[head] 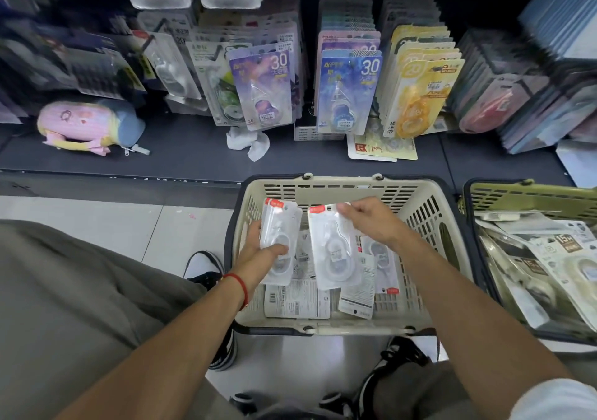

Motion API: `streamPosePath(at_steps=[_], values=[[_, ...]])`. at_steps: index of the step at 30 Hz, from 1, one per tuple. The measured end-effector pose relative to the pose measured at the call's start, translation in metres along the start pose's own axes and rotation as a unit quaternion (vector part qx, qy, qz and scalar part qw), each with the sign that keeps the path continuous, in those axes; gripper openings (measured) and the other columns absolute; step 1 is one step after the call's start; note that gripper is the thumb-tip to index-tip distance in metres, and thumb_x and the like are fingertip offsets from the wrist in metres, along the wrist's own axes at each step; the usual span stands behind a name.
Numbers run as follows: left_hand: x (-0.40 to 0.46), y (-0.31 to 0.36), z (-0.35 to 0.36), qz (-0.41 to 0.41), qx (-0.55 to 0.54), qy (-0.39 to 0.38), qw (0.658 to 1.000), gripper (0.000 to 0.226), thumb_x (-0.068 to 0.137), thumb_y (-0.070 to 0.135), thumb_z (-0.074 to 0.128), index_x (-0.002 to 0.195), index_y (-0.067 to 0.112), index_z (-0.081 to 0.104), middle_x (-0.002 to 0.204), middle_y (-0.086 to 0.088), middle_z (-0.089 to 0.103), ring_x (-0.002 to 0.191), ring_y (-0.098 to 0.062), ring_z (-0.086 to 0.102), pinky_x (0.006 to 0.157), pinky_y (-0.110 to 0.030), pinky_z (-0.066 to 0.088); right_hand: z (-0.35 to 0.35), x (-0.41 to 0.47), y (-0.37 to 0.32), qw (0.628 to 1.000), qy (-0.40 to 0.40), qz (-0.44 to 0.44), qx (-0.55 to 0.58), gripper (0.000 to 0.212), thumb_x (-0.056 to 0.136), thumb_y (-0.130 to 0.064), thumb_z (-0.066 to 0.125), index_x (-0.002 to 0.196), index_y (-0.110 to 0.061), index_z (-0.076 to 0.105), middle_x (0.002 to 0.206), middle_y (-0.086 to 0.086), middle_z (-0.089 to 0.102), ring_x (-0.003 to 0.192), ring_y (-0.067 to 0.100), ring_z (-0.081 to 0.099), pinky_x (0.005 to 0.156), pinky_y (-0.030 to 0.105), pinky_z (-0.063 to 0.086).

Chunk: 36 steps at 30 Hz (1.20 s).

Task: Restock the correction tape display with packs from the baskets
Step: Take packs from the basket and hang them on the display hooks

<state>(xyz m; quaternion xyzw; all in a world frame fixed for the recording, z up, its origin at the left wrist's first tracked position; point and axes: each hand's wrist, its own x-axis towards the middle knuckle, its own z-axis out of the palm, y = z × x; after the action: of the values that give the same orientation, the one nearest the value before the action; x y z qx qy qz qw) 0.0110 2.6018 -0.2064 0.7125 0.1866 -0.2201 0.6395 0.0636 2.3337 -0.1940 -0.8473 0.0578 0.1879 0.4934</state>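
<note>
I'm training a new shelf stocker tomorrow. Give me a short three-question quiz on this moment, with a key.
1. True or false: the left hand holds nothing.
2. Where does the right hand pinch its clear pack?
A. top edge
B. bottom edge
C. the middle
3. Fill in: the cream basket stands on the floor, and the second basket stands to its ____.

Key: 1 false, it grips a stack of clear packs; 2 A; 3 right.
</note>
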Motion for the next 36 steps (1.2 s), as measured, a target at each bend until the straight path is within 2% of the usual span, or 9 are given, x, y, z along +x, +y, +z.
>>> streamPosePath(at_steps=[6, 9, 12, 15, 17, 22, 26, 30, 36], values=[[-0.011, -0.002, 0.021, -0.072, -0.117, -0.073, 0.988, 0.072, 0.076, 0.051, 0.085, 0.139, 0.038, 0.053, 0.136, -0.001, 0.070, 0.123, -0.030, 0.068, 0.104, -0.064, 0.052, 0.047, 0.000, -0.008, 0.997, 0.001, 0.057, 0.053, 0.053, 0.105, -0.053, 0.055, 0.067, -0.016, 0.059, 0.055, 0.001, 0.057, 0.045, 0.011, 0.044, 0.052, 0.024, 0.038], [-0.011, -0.011, 0.021, -0.060, -0.066, -0.060, 0.994, 0.090, 0.067, 0.033, 0.096, 0.144, 0.034, 0.049, 0.134, 0.003, 0.070, 0.125, -0.027, 0.065, 0.108, -0.063, 0.049, 0.057, 0.002, 0.011, 0.986, 0.016, 0.101, 0.131, 0.051, 0.107, -0.052, 0.052, 0.085, -0.012, 0.073, 0.060, 0.005, 0.069, 0.045, 0.016, 0.052, 0.045, 0.023, 0.040], [-0.005, -0.022, 0.014, -0.066, -0.082, -0.031, 0.994, 0.073, 0.077, 0.015, 0.092, 0.136, 0.035, 0.054, 0.127, 0.003, 0.073, 0.120, -0.028, 0.068, 0.103, -0.060, 0.055, 0.037, -0.005, 0.060, 0.974, -0.006, 0.088, -0.210, 0.031, 0.107, -0.031, 0.056, 0.133, -0.018, 0.067, 0.120, 0.009, 0.076, 0.096, 0.025, 0.072, 0.082, 0.036, 0.056], [-0.001, -0.026, 0.008, -0.077, -0.091, -0.005, 0.993, 0.069, 0.078, 0.012, 0.092, 0.132, 0.034, 0.056, 0.125, 0.002, 0.074, 0.117, -0.028, 0.070, 0.102, -0.059, 0.056, 0.032, -0.014, 0.104, 0.858, -0.170, 0.023, -0.484, 0.086, 0.095, 0.010, 0.054, 0.165, -0.033, 0.028, 0.176, -0.003, 0.015, 0.158, 0.026, 0.026, 0.123, 0.045, 0.034], [0.001, -0.028, 0.007, -0.084, -0.101, -0.001, 0.991, 0.072, 0.077, 0.012, 0.092, 0.135, 0.033, 0.054, 0.126, 0.000, 0.074, 0.116, -0.030, 0.070, 0.099, -0.060, 0.057, 0.040, -0.012, 0.113, 0.807, -0.226, -0.034, -0.545, 0.098, 0.090, 0.014, 0.059, 0.167, -0.032, 0.021, 0.177, -0.004, 0.003, 0.161, 0.024, 0.015, 0.125, 0.045, 0.031], [0.003, -0.029, 0.006, -0.095, -0.096, 0.016, 0.991, 0.076, 0.077, 0.011, 0.092, 0.138, 0.032, 0.052, 0.126, -0.001, 0.074, 0.113, -0.031, 0.072, 0.096, -0.062, 0.058, 0.040, 0.009, 0.112, 0.743, -0.152, -0.090, -0.646, 0.055, 0.095, -0.022, 0.071, 0.146, -0.015, 0.051, 0.153, 0.013, 0.042, 0.139, 0.032, 0.039, 0.112, 0.046, 0.037], [0.002, -0.025, 0.006, -0.101, -0.090, 0.017, 0.991, 0.072, 0.080, 0.013, 0.089, 0.138, 0.033, 0.051, 0.126, -0.001, 0.072, 0.113, -0.033, 0.071, 0.092, -0.064, 0.059, 0.009, 0.003, 0.105, 0.852, -0.117, 0.010, -0.511, 0.031, 0.089, -0.040, 0.079, 0.111, -0.024, 0.065, 0.122, 0.001, 0.058, 0.109, 0.018, 0.050, 0.097, 0.035, 0.043], [-0.001, -0.017, 0.014, -0.064, -0.069, 0.046, 0.994, 0.063, 0.082, 0.013, 0.086, 0.130, 0.037, 0.054, 0.123, 0.001, 0.072, 0.111, -0.030, 0.070, 0.091, -0.060, 0.060, -0.026, -0.008, 0.079, 0.967, -0.074, 0.133, -0.206, 0.014, 0.094, -0.023, 0.076, 0.089, -0.019, 0.063, 0.094, 0.001, 0.066, 0.087, 0.018, 0.060, 0.071, 0.030, 0.045], [-0.015, 0.001, 0.040, 0.052, -0.061, 0.106, 0.991, 0.070, 0.086, 0.015, 0.085, 0.140, 0.034, 0.045, 0.129, 0.004, 0.068, 0.117, -0.022, 0.066, 0.102, -0.043, 0.052, -0.020, -0.029, -0.003, 0.996, 0.083, 0.036, -0.004, 0.024, 0.095, -0.011, 0.070, 0.088, -0.020, 0.048, 0.099, 0.019, 0.075, 0.088, 0.035, 0.071, 0.079, 0.048, 0.056]])
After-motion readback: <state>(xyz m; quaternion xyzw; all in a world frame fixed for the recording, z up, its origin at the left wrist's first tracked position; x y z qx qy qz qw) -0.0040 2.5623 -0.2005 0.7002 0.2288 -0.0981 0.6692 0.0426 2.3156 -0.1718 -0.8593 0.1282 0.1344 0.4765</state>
